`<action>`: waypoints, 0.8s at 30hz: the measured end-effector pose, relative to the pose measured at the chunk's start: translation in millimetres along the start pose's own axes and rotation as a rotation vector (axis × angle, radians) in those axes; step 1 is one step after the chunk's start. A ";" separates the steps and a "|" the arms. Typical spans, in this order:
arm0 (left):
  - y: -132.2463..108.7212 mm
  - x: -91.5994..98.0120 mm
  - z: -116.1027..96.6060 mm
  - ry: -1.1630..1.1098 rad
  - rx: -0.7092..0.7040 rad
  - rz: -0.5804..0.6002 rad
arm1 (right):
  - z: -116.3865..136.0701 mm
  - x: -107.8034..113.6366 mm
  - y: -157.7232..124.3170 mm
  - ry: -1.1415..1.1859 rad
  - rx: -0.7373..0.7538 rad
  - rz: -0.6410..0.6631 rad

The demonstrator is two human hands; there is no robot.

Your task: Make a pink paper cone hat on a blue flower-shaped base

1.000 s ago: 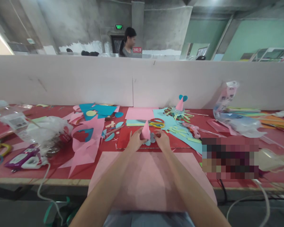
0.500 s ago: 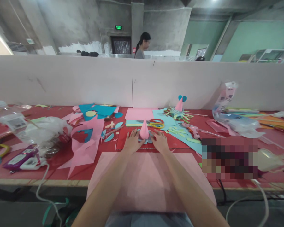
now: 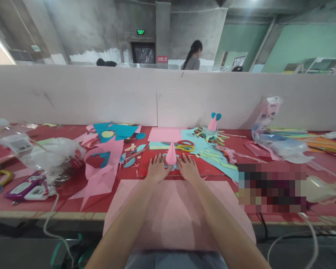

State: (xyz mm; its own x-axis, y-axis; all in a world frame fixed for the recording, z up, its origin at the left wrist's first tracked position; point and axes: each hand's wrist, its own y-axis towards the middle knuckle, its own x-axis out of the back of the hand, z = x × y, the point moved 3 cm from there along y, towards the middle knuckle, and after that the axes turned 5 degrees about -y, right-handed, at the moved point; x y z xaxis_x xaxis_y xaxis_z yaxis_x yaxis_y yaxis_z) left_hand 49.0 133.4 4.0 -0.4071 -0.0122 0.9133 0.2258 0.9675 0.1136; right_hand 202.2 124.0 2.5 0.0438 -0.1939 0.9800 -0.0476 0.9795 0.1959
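A pink paper cone [image 3: 171, 154] stands upright on a light blue scalloped paper base [image 3: 173, 167], on a red board [image 3: 207, 164]. My left hand [image 3: 158, 168] lies at the left side of the base, fingers spread and thumb at its edge. On the other side my right hand [image 3: 189, 167] rests with its fingers apart, the thumb side touching the base. Both palms face down. Scissors with red and yellow handles [image 3: 186, 145] lie just behind the cone. My hands partly cover the base.
Another pink cone [image 3: 212, 124] with blue round pieces and a green fringe stands behind right. A pink glue gun [image 3: 230, 154] is right; pink scraps [image 3: 103, 175], a plastic bag [image 3: 53, 157] and a purple box [image 3: 26, 186] lie left. Beyond the white partition [image 3: 100, 97] is a person [image 3: 192, 61].
Beyond the partition, the person has moved to the right. My hands have shifted very slightly around the base, and the cone stays upright between them.
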 end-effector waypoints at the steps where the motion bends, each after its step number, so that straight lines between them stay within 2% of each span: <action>1: 0.6 -0.3 0.9 -0.005 -0.004 0.002 | 0.2 0.0 0.0 0.001 -0.003 -0.001; 12: 9.5 1.8 12.3 -0.122 0.005 0.037 | -1.4 -5.6 1.5 0.011 -0.015 -0.029; 24: 1.0 -5.0 6.7 0.015 0.022 -0.028 | -0.7 -3.2 0.5 0.018 -0.022 -0.017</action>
State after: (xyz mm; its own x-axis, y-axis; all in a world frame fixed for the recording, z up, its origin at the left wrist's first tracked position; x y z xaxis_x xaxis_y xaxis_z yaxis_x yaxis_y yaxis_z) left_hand 45.3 136.1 -3.1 -0.3996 -0.0434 0.9157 0.1952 0.9720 0.1312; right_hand 202.7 125.1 -0.5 0.0627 -0.2095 0.9758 -0.0245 0.9771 0.2113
